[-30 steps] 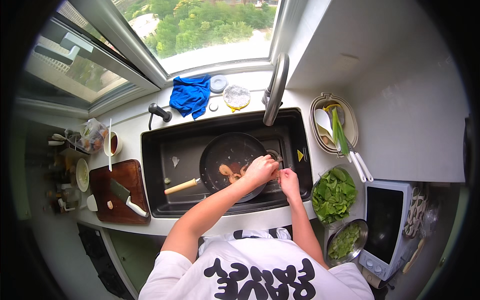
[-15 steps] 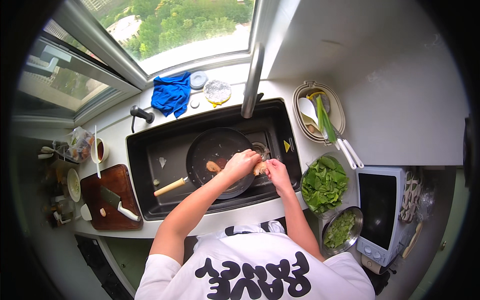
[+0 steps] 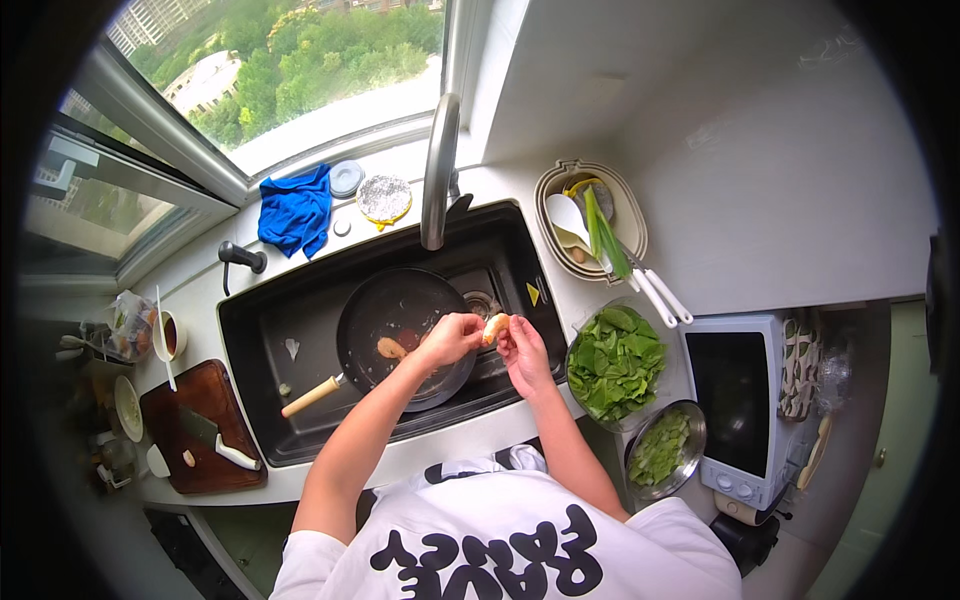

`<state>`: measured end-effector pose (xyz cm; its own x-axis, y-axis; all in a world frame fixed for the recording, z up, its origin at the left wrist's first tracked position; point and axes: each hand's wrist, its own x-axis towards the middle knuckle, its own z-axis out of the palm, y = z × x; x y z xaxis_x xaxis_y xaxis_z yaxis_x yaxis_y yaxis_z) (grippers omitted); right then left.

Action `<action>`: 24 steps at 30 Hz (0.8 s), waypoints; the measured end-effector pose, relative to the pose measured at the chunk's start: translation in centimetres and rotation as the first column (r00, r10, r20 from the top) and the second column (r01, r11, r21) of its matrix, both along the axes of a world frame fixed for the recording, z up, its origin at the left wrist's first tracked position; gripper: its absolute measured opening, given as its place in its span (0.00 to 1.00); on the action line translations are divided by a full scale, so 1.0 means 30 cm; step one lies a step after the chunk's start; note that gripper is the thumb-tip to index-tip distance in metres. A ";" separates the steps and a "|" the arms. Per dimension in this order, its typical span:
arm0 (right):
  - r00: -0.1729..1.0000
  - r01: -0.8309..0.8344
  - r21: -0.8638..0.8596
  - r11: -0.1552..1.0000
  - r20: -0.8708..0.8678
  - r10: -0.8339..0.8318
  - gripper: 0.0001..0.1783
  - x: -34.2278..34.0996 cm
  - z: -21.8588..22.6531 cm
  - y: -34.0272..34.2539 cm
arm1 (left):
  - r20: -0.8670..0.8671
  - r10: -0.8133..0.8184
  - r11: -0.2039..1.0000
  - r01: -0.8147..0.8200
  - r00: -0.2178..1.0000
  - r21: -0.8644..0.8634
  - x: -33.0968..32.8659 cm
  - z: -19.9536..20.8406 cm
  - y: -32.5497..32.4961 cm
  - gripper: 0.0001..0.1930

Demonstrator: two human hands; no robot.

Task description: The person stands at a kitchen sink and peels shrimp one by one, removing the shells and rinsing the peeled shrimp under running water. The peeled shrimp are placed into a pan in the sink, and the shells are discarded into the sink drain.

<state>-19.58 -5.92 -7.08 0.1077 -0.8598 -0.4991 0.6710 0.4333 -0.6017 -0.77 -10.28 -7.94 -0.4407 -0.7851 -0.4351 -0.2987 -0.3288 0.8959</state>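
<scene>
While both hands work over the sink, left hand pinches one end of an orange-pink piece, shrimp by the look of it, and right hand has thumb and fingers closed on the other end. Exact left finger placement is hard to read from above. The piece is held up just past the right rim of the pan, on the drain side. Pan sits mid-sink, handle pointing toward the sink's left edge. Status, my read: piece in hand is mid-job, not set down. At least one more orange piece lies in the pan; left forearm covers part of it, so no full count, and can't tell if that one is finished. Greens look further along: loose leaves heaped by the sink's right edge, chopped bits in a steel bowl nearer the person. Knife lies untouched on the chopping board, left of the sink near the front edge of the bench.
</scene>
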 end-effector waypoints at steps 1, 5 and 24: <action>0.998 0.043 0.014 0.999 -0.051 -0.042 0.09 0.010 -0.013 -0.003 | 0.015 0.020 1.000 -0.020 1.000 0.007 -0.016 -0.055 0.020 0.05; 0.957 0.171 0.026 0.985 -0.242 -0.160 0.11 0.043 -0.039 -0.007 | 0.090 0.256 0.963 -0.245 0.963 -0.112 -0.094 0.017 0.085 0.11; 0.949 -0.011 0.121 0.993 -0.311 0.049 0.09 0.107 0.032 0.016 | -0.231 0.705 0.709 -0.665 0.670 0.234 -0.139 0.047 0.085 0.09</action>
<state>-16.38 -5.44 -6.13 -0.0448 -0.7929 -0.6078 0.4426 0.5296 -0.7236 -4.94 -7.74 -6.54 0.0835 -0.8661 -0.4929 0.3136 -0.4466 0.8380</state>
